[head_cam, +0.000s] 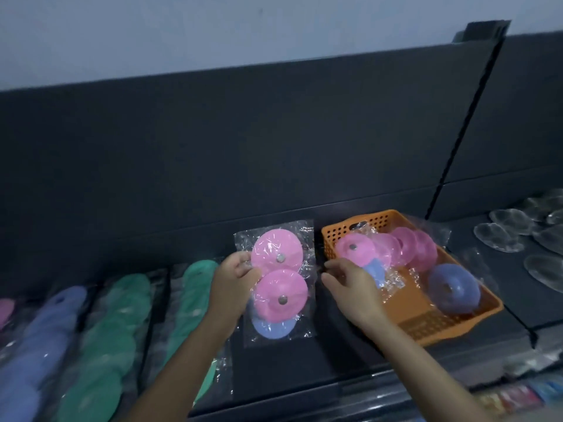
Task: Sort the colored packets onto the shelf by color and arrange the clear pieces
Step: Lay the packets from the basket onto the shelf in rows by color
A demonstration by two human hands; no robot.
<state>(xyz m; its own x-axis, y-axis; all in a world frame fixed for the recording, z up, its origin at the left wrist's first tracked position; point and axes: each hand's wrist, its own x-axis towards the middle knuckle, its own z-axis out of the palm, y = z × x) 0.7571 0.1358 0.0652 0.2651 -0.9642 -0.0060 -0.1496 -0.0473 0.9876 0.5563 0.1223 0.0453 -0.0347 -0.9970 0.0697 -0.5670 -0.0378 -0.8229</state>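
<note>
Currently gripping: the left hand (234, 278) pinches the left edge of the pink packet (278, 269), thumb on the front and fingers behind the plastic.
Right fingers (333, 264): loosely spread, thumb and forefinger apart, with nothing seen pinched between them.
Right hand (350, 287): just right of the held packet, at the near-left corner of the orange basket (341, 236).
Packet contents: two pink discs in line. A blue disc shows behind the lower one, and whether it shares the bag cannot be told.
Long axis: runs away from the person, parallel to the sorted rows.
Position: over a bare strip of the shelf (274, 367), between the green row (195, 300) and the basket.
Basket contents: pink packets (355, 249) and a blue packet (454, 287), not yet sorted.
Further rows: the blue row (54, 315) lies left of the green, with a pink edge (6, 309) at far left.
Clear pieces (499, 236): far right, well apart from both hands.
Deciding relation (judged): the rows lie leftward, so the left hand is nearer them, while the supply lies under the right.
</note>
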